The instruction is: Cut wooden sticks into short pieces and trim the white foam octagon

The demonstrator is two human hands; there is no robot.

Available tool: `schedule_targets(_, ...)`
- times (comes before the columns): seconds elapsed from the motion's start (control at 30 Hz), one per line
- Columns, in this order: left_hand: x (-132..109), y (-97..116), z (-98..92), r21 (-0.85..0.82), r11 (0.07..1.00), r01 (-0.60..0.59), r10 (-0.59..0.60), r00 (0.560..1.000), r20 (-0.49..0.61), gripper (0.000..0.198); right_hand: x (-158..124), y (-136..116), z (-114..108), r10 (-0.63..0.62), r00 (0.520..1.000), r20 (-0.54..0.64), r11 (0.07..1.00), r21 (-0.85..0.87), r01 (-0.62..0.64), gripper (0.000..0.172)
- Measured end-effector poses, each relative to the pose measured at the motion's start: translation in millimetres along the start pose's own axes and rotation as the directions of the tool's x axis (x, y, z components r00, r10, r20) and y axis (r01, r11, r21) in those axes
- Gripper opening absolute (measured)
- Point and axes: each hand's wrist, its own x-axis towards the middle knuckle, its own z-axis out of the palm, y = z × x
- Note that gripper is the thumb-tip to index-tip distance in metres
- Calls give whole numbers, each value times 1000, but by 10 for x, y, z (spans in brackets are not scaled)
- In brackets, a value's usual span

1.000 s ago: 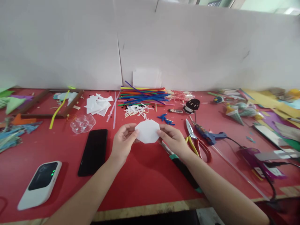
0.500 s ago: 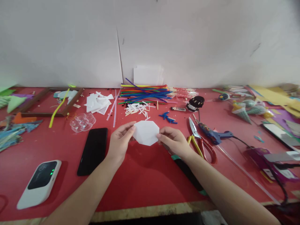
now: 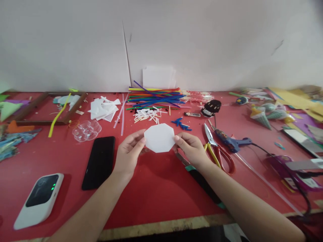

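Note:
A white octagonal piece of paper (image 3: 159, 137) is held up above the red table (image 3: 141, 198), its flat face toward me. My left hand (image 3: 130, 149) pinches its left edge between thumb and fingers. On the opposite edge, my right hand (image 3: 190, 148) grips it the same way. Beneath my right forearm lies a utility knife (image 3: 202, 183) with a black and green handle, partly hidden. Scissors (image 3: 214, 144) with red and yellow handles rest just right of that hand. A black phone (image 3: 99, 163) lies beside my left wrist.
Colourful pipe cleaners (image 3: 155, 98), short white sticks (image 3: 147, 115) and blue bits (image 3: 181, 124) lie beyond my hands. White paper pieces (image 3: 103, 109) and a clear plastic palette (image 3: 87, 130) are left. A glue gun (image 3: 232, 141) with a cord is right. A white device (image 3: 39, 200) sits front left.
The paper octagon has turned and risen slightly, now facing me more squarely. My right hand has shifted a little to the right. The view has moved slightly.

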Motion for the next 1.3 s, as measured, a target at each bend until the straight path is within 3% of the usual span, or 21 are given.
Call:
schedule_targets(0.33, -18, -14, 4, 2, 1000, 29, -29, 1000, 11, 36, -7, 7, -2, 23, 999, 30, 995, 96, -26, 54)
schedule_targets(0.57, -28, -27, 35, 18, 999, 36, -36, 999, 9, 38, 7, 44, -22, -40, 999, 13, 984, 172, 37, 43)
schedule_targets(1.3, -33, -54, 23, 9, 999, 49, -49, 999, -12, 35, 15, 31, -19, -85, 996, 0, 987, 136, 84, 40)
